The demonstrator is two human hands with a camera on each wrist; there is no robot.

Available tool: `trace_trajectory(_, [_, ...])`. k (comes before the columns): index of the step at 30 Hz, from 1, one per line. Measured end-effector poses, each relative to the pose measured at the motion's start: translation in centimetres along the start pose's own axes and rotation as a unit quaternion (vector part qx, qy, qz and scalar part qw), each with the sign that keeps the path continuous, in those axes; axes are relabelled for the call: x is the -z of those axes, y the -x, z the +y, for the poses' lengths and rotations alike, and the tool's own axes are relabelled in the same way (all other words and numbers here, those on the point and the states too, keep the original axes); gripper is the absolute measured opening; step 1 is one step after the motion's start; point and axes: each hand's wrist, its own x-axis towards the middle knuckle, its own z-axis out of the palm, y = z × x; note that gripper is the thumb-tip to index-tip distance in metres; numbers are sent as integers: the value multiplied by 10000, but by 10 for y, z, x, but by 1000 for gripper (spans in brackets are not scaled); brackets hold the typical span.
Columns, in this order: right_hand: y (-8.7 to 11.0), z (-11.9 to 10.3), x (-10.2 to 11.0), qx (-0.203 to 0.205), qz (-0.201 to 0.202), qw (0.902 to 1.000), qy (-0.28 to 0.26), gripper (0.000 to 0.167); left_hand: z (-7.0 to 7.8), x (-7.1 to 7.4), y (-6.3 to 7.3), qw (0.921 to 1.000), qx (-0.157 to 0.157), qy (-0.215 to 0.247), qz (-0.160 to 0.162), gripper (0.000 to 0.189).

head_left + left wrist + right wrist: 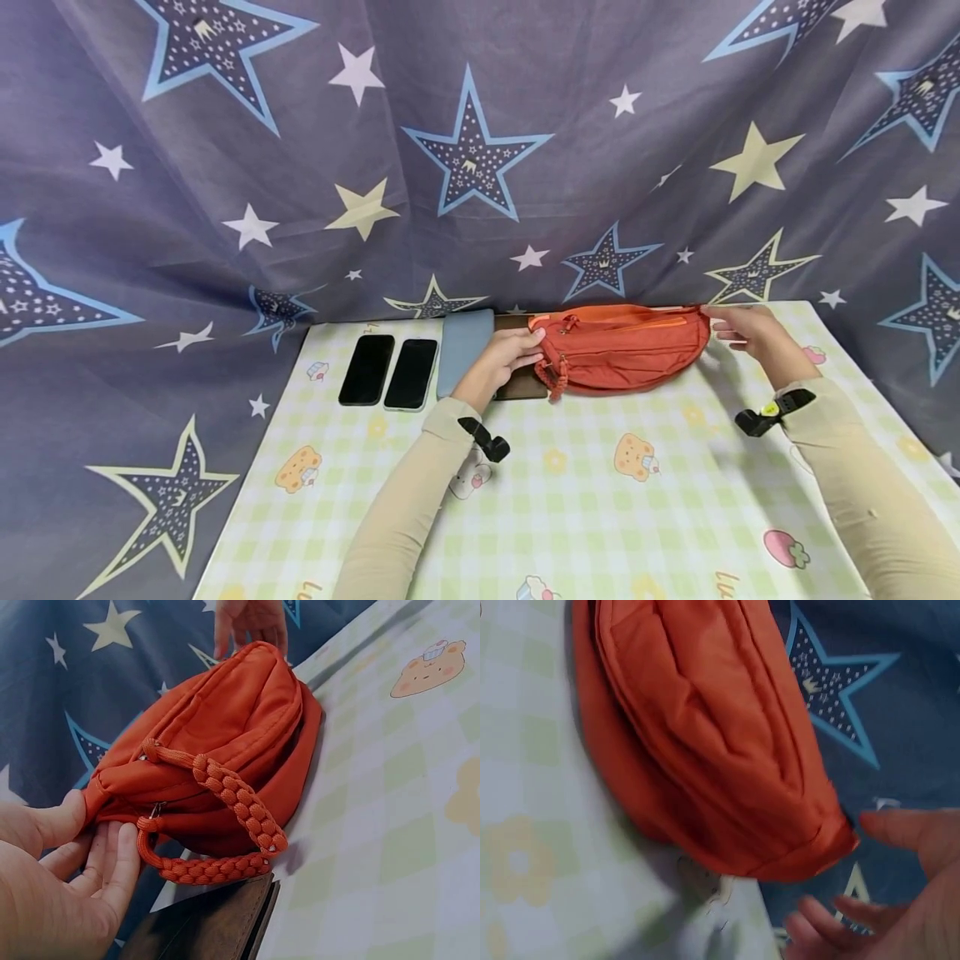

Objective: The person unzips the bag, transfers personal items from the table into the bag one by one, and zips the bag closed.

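Note:
A red-orange waist bag [626,350] with zips lies along the back of the table, bulging at the front. My left hand [510,360] pinches its left end between thumb and fingers. Braided cord zip pulls [236,802] hang beside those fingers in the left wrist view. At the bag's other end is my right hand [753,333], its fingers spread and loosely bent. In the right wrist view, the right thumb [900,826] points at the bag's tip while the other fingers stay apart from it. A brown leather item [206,919] lies partly under the bag's left end.
Left of the bag lie a flat blue-grey item [463,346] and two dark-screened phones [366,371], side by side. A star-patterned curtain [480,250] rises right behind the table's back edge. The table [570,517] has a green checked cover with printed bears.

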Motion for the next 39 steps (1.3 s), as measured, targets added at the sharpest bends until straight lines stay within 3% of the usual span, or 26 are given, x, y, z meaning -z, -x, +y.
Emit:
trace_trajectory(4, [9,-12,-9,371,914,9950,-153,20,1,-2,-1,10000,58,-24,-20,42])
trace_trajectory(7, [19,-27,-20,865,1123,9895,-278,12,1,-2,-2,10000,88,-9,44,42])
trace_trajectory(12, [36,-56,-45,1586,713,9847,-140,19,2,-1,-4,9998,66,118,165,40])
trace_trajectory(17, [45,-73,-73,1752,78,9844,150,41,3,-2,-3,9997,120,143,140,39])
trace_trajectory(22, [54,-78,-102,1822,-368,9802,677,38,4,-2,-2,9996,225,51,154,38])
trace_trajectory(28, [60,-71,-134,1914,-796,9715,1149,28,6,-4,1,9993,278,45,225,41])
trace_trajectory(33, [60,-56,-155,2042,-953,9643,1394,21,10,-6,6,9988,269,-215,352,46])
trace_trajectory(39, [57,-39,-173,1923,-903,9676,1365,22,13,-10,11,9968,358,-460,539,47])
